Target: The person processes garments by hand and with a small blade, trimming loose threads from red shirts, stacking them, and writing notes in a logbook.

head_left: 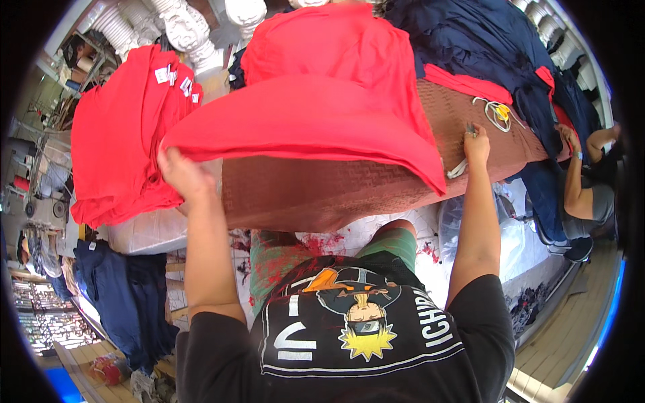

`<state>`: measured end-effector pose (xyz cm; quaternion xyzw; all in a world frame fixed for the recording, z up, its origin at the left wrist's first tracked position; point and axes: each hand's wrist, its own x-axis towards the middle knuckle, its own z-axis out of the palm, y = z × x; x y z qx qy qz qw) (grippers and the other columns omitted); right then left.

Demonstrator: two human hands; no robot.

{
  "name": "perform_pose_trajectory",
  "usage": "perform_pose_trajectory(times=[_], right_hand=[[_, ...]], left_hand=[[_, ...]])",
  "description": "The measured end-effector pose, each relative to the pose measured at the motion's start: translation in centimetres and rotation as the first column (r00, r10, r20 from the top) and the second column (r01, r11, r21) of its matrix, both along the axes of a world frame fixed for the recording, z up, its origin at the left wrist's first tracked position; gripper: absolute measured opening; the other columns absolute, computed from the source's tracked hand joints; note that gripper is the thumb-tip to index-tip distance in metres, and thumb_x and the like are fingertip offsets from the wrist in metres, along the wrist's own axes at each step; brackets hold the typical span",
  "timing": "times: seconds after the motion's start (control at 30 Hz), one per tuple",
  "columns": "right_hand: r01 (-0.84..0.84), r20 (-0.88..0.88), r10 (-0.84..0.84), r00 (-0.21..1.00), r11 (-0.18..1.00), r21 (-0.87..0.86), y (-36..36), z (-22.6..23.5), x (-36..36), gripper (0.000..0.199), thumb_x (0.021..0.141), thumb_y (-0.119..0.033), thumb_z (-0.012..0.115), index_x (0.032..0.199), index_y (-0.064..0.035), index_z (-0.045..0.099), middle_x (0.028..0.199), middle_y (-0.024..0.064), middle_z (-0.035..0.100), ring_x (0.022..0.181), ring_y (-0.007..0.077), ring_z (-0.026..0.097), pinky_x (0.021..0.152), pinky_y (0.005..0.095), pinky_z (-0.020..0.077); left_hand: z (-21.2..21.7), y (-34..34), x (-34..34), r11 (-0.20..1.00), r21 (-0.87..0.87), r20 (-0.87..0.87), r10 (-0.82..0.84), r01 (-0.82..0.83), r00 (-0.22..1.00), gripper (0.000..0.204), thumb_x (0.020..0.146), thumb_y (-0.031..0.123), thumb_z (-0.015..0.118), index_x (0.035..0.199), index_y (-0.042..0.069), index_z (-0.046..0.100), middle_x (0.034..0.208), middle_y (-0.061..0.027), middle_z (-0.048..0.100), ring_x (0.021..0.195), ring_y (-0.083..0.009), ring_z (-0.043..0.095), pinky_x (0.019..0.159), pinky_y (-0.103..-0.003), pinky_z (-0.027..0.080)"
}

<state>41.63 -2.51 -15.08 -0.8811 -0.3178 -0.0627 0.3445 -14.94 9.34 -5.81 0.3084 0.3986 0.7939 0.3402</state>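
Note:
My left hand (185, 176) is closed on the left corner of a red garment (295, 124), slightly blurred. The fabric is lifted and spread across the brown patterned cover (289, 191) of the table, its right corner hanging near the table's front edge. My right hand (478, 146) is to the right of the red fabric, above the brown cover. Its fingers are closed on small grey thread snips (470, 129), partly hidden by the fingers. A small white item (457, 169) lies just below that hand. Beyond it is a coiled white cord (496, 115) with a yellow part.
A stack of red garments (114, 141) with white tags stands at the left. More red fabric (322, 40) is heaped behind, beside dark navy garments (463, 40). Another person's arm (573, 174) reaches in at the right. Navy clothing (124, 289) hangs at the lower left.

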Motion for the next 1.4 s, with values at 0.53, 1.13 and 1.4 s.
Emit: perform_pose_trajectory(times=[0.53, 1.13, 1.4], right_hand=[[-0.826, -0.436, 0.899, 0.039, 0.274, 0.492, -0.5, 10.7, -24.2, 0.016, 0.083, -0.015, 0.069, 0.089, 0.0000, 0.066, 0.073, 0.0025, 0.063, 0.072, 0.0068, 0.052, 0.066, 0.0266, 0.0450], [-0.587, 0.071, 0.879, 0.472, 0.253, 0.770, -2.5, 18.2, -20.9, 0.008, 0.081, 0.002, 0.062, 0.089, -0.0026, 0.062, 0.069, -0.0048, 0.056, 0.063, -0.0007, 0.047, 0.059, 0.0169, 0.0382], [-0.594, 0.591, 0.261, 0.763, 0.643, 0.484, 7.2, 30.1, -16.3, 0.021, 0.089, -0.013, 0.054, 0.108, -0.0045, 0.057, 0.088, 0.0242, 0.065, 0.082, 0.0310, 0.066, 0.069, 0.0444, 0.0486]], left_hand=[[-3.4, -8.9, 17.1, 0.767, -0.286, -0.781, -0.534, 0.574, 0.325, 0.078, 0.072, 0.026, 0.074, 0.135, 0.001, 0.035, 0.123, -0.0239, 0.051, 0.115, -0.0297, 0.051, 0.095, -0.041, 0.040], [14.5, -11.4, -2.8, 0.225, -0.109, -0.280, -0.942, 0.968, 0.187, 0.084, 0.063, 0.017, 0.080, 0.131, -0.011, 0.039, 0.125, -0.0167, 0.054, 0.112, -0.0240, 0.055, 0.098, -0.036, 0.041], [24.7, 6.5, 2.6, 0.888, 0.410, -0.905, 0.425, -0.210, 0.030, 0.043, 0.076, 0.002, 0.049, 0.116, 0.011, 0.061, 0.099, -0.0121, 0.067, 0.088, -0.0263, 0.064, 0.080, -0.033, 0.049]])
